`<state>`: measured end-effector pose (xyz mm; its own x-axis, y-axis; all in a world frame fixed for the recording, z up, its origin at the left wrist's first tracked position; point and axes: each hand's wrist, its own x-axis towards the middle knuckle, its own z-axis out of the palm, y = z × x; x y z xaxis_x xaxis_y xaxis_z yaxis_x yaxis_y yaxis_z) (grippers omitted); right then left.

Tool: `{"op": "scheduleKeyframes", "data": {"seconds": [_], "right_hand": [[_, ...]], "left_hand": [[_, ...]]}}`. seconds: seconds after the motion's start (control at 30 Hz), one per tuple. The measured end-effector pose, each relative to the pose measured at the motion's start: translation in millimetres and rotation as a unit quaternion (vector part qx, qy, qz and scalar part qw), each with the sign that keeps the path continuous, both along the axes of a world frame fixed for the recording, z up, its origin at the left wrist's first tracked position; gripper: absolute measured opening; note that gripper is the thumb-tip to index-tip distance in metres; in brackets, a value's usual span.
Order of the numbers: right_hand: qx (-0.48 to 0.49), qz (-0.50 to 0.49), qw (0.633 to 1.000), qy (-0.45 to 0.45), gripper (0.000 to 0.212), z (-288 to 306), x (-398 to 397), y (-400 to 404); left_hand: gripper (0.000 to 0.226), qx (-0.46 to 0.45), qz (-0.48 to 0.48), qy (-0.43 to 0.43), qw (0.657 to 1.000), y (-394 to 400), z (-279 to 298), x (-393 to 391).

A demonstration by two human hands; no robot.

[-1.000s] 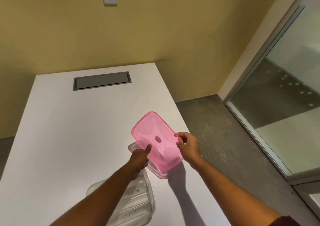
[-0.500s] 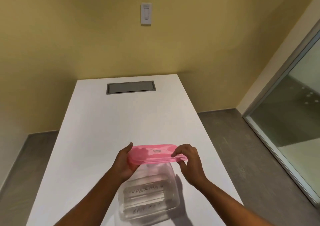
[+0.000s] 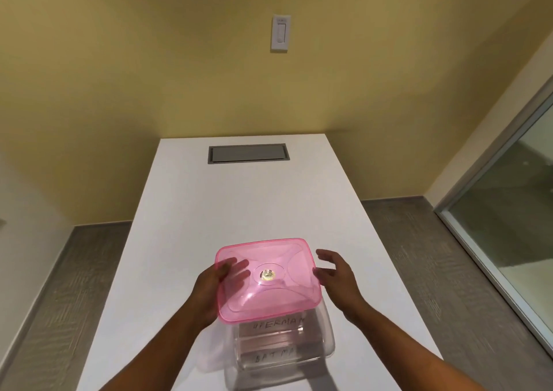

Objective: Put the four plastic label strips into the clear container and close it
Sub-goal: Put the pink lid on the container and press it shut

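**Pink lid over clear container, both hands at its sides**

Pink lid [image 3: 269,280]: translucent, rectangular with rounded corners, raised rim, moulded curved ribs, round boss in the middle with a small shiny sticker. It sits tilted over the clear container [image 3: 281,348], far edge higher, near edge down at the container's rim; cannot tell if it is seated or snapped on.

Clear container: see-through, rounded rectangular tub, standing on the white table [image 3: 239,211] near the table's near edge, roughly midway between left and right edges. Label strips [image 3: 278,325] lie inside it, seen through the wall; handwritten black letters readable as "ERMAN" on one and "BAT MA" on a lower one. Only two lettered strips can be made out, the rest too blurred to count.

Left hand [image 3: 215,286]: at the lid's left edge, fingers [image 3: 236,266] reaching under the lid and visible through the pink plastic, thumb side against the rim, so it grips the lid. Right hand [image 3: 338,277]: just beside the lid's right edge, fingers spread and open, fingertips near or touching the rim, contact unclear, not clamped on anything.

Count: one lid, one container, two hands. One grey recessed panel [image 3: 248,153] near the table's far edge. One wall switch [image 3: 280,33] on the yellow wall.
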<state>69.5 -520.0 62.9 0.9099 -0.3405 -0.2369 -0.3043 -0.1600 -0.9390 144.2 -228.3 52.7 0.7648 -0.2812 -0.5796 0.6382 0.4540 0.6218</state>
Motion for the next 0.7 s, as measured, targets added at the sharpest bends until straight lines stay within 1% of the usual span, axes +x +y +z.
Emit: {"op": "scheduleKeyframes", "data": {"seconds": [0.07,0.13,0.17,0.27,0.43,0.5,0.57,0.63,0.67,0.7], "right_hand": [[0.037,-0.010,0.999,0.017,0.037,-2.4,5.1,1.0],[0.054,-0.017,0.998,0.022,0.035,-5.4,5.6,3.8],[0.052,-0.022,0.998,0.023,0.035,-7.9,4.1,4.7],[0.058,-0.039,0.997,0.025,0.035,-16.8,-4.2,4.0],[0.045,-0.043,0.997,0.048,0.032,-29.7,-22.6,-0.8],[0.040,-0.044,0.996,0.060,0.029,-34.8,-29.1,-3.3],[0.049,-0.042,0.995,0.071,0.027,-39.3,-34.9,-5.7],[0.042,-0.035,0.995,0.083,0.027,-44.1,-40.1,-6.9],[0.034,-0.032,0.995,0.088,0.026,-46.9,-42.4,-7.0],[0.025,-0.030,0.995,0.092,0.026,-49.8,-44.6,-7.0]], "left_hand": [[0.024,0.019,-0.015,-0.025,0.999,1.6,-1.5,-3.3],[0.025,0.060,-0.034,-0.047,0.997,1.1,-0.7,-9.1],[0.026,0.098,-0.049,-0.060,0.992,0.6,-0.1,-12.6],[0.025,0.237,-0.084,-0.090,0.964,-1.1,-2.3,-24.2],[0.009,0.307,-0.100,-0.095,0.942,-0.7,-19.1,-50.5],[0.016,0.342,-0.088,-0.093,0.931,1.9,-26.9,-60.9],[0.015,0.391,-0.077,-0.101,0.911,2.7,-29.9,-68.8],[0.004,0.450,-0.090,-0.123,0.880,1.9,-31.9,-74.2],[0.012,0.480,-0.096,-0.130,0.862,0.0,-33.0,-75.9],[0.016,0.500,-0.094,-0.130,0.851,-2.5,-34.6,-77.4]]}}
